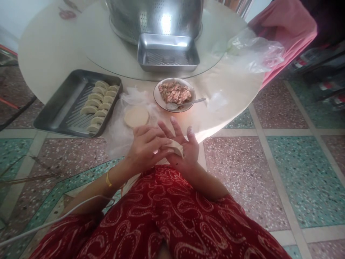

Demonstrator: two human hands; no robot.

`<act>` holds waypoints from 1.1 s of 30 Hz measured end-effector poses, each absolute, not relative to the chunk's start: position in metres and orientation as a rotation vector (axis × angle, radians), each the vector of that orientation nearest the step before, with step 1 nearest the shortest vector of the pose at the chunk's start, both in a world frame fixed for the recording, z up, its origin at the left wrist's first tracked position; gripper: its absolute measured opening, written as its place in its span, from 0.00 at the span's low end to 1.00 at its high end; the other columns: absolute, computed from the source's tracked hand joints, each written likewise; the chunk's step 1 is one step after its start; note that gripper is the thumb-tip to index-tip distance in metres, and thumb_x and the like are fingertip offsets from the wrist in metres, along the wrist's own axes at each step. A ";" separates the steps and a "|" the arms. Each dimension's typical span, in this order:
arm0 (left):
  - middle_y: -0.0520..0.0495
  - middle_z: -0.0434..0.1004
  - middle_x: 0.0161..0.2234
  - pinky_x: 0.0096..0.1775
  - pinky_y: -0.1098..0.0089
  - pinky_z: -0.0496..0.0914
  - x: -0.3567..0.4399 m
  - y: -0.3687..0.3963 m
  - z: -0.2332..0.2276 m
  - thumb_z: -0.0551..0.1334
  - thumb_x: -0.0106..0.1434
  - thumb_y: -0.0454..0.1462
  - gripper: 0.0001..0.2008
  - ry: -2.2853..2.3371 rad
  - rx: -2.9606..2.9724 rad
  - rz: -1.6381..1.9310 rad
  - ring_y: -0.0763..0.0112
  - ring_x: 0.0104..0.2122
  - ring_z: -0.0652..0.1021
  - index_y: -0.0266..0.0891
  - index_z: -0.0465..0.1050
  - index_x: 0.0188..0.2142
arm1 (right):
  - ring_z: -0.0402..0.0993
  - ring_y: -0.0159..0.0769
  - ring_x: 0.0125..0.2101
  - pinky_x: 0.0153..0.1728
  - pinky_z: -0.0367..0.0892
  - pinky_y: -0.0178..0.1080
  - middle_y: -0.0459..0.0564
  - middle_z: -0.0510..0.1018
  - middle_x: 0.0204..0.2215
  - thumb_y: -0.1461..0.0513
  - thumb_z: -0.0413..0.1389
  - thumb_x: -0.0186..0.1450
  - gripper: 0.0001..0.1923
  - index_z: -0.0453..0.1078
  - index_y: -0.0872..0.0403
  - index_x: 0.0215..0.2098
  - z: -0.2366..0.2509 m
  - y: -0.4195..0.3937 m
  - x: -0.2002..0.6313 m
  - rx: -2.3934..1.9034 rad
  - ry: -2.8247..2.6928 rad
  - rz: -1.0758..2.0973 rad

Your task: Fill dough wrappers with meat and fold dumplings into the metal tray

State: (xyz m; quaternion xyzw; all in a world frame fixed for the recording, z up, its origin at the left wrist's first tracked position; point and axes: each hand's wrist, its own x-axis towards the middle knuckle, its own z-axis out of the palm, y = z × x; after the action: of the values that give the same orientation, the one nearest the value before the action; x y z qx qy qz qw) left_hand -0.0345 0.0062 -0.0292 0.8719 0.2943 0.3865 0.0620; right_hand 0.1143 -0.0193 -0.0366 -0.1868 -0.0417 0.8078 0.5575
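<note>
A folded dumpling (176,147) lies between my two hands, pale and half-moon shaped. With fingers and thumb closed, my left hand (145,145) pinches its near-left end. My right hand (185,149) is turned palm up beneath the dumpling, its fingers spread and dusted with flour. Just beyond the hands stands a bowl (155,99) of minced filling (175,91), with a spoon (198,101) resting in it. Round dough wrappers (136,117) sit on a plastic bag (115,135) to the left of the bowl.
On the left, a metal tray (58,111) holds several finished dumplings (95,97) in two rows. Another metal tray (168,67) stands behind the bowl, before a large perforated steel pot (129,18) on the glass turntable (99,54). A clear plastic bag (256,52) lies at the right edge.
</note>
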 end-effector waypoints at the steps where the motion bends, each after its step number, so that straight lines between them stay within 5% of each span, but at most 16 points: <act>1: 0.49 0.78 0.35 0.42 0.61 0.68 -0.034 0.006 -0.029 0.67 0.62 0.38 0.05 0.884 2.634 1.162 0.65 0.39 0.75 0.43 0.73 0.37 | 0.76 0.37 0.47 0.41 0.74 0.41 0.50 0.79 0.52 0.46 0.36 0.70 0.27 0.69 0.45 0.53 -0.037 -0.019 0.114 -0.440 -0.101 1.908; 21: 0.47 0.78 0.35 0.42 0.61 0.69 -0.029 0.009 -0.030 0.63 0.65 0.33 0.02 0.786 2.633 1.088 0.67 0.36 0.75 0.40 0.72 0.35 | 0.77 0.36 0.41 0.39 0.74 0.41 0.53 0.78 0.53 0.47 0.38 0.68 0.26 0.69 0.47 0.52 -0.034 -0.014 0.112 -0.538 -0.016 1.927; 27: 0.47 0.79 0.36 0.42 0.60 0.69 -0.035 0.010 -0.031 0.65 0.64 0.39 0.06 0.832 2.628 1.050 0.65 0.38 0.77 0.42 0.72 0.41 | 0.76 0.38 0.45 0.44 0.73 0.44 0.52 0.79 0.51 0.46 0.38 0.68 0.26 0.69 0.46 0.52 -0.035 -0.015 0.113 -0.534 -0.057 1.921; 33: 0.50 0.79 0.33 0.41 0.62 0.69 -0.034 0.006 -0.036 0.65 0.63 0.35 0.03 0.921 2.586 1.143 0.68 0.36 0.77 0.42 0.71 0.35 | 0.74 0.38 0.50 0.49 0.71 0.46 0.49 0.79 0.51 0.45 0.39 0.69 0.25 0.69 0.44 0.52 -0.039 -0.016 0.111 -0.524 -0.074 1.880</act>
State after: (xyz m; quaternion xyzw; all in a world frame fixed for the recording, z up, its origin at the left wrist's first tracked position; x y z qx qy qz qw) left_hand -0.0345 0.0062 -0.0358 0.8665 0.3087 0.3832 0.0840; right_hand 0.1115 -0.0155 -0.0386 -0.2224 -0.0312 0.7976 0.5598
